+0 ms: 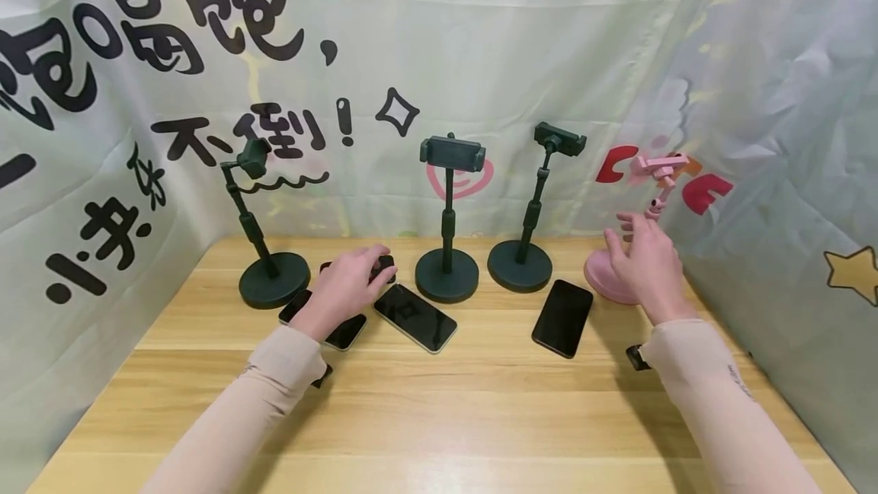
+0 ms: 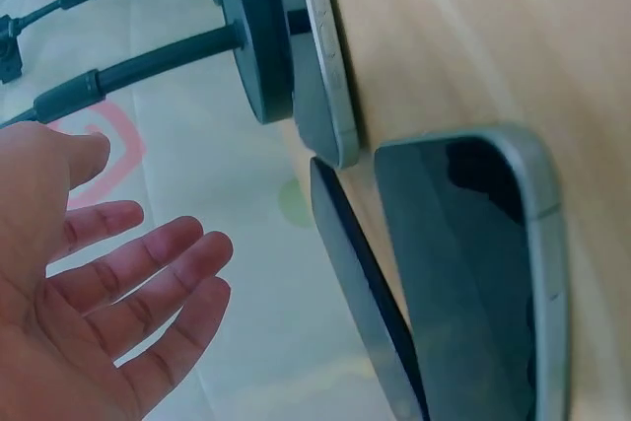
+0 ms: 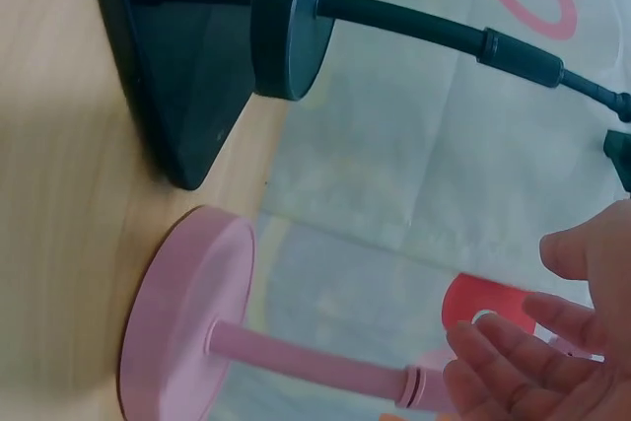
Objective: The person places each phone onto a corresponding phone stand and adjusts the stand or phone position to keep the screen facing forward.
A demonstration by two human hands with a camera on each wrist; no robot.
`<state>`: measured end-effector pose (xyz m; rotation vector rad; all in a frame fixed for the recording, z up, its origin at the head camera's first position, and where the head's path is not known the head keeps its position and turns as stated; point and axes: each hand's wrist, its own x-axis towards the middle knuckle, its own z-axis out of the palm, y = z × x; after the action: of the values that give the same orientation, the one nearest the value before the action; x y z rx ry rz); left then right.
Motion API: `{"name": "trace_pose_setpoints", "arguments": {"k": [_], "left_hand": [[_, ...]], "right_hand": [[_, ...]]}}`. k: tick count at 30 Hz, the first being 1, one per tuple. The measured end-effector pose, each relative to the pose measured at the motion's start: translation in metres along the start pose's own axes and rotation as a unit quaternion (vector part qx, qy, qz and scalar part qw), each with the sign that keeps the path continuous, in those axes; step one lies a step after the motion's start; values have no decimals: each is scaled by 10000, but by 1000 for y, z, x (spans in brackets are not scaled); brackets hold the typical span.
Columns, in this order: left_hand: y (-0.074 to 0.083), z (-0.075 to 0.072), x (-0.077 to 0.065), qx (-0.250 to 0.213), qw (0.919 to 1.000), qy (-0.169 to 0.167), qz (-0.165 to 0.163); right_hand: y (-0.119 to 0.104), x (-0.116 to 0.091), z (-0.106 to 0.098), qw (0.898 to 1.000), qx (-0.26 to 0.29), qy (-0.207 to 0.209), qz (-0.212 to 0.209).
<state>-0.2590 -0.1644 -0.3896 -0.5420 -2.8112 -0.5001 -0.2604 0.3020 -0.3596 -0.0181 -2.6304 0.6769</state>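
My left hand [image 1: 348,286] is above the phones at the left, its fingers loosely spread and holding nothing. Below it lies a light-edged phone [image 1: 346,332], partly covered by the hand; a thin dark phone [image 2: 360,293] lies behind that one. To their right is another light-edged phone [image 1: 414,317]. Beside the pink phone stand [image 1: 607,279], my right hand [image 1: 650,265] is raised near the pole, fingers apart and slightly bent. It hides part of the pole; no grip is visible. Left of the pink stand, a black phone [image 1: 562,319] lies face up.
Three dark green phone stands stand along the back: one at left [image 1: 274,280], one in the middle [image 1: 447,276] and one right of it [image 1: 520,266]. Behind the wooden table [image 1: 439,410] hangs a printed cloth [image 1: 583,36], which also closes both sides.
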Motion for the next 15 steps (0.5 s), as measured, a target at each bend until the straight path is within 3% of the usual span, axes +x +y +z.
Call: {"name": "trace_pose_setpoints", "arguments": {"k": [15], "left_hand": [[3,15,-36,-240,9993,-15,292]], "right_hand": [[23,-7,-7,9980,188,522,290]]}}
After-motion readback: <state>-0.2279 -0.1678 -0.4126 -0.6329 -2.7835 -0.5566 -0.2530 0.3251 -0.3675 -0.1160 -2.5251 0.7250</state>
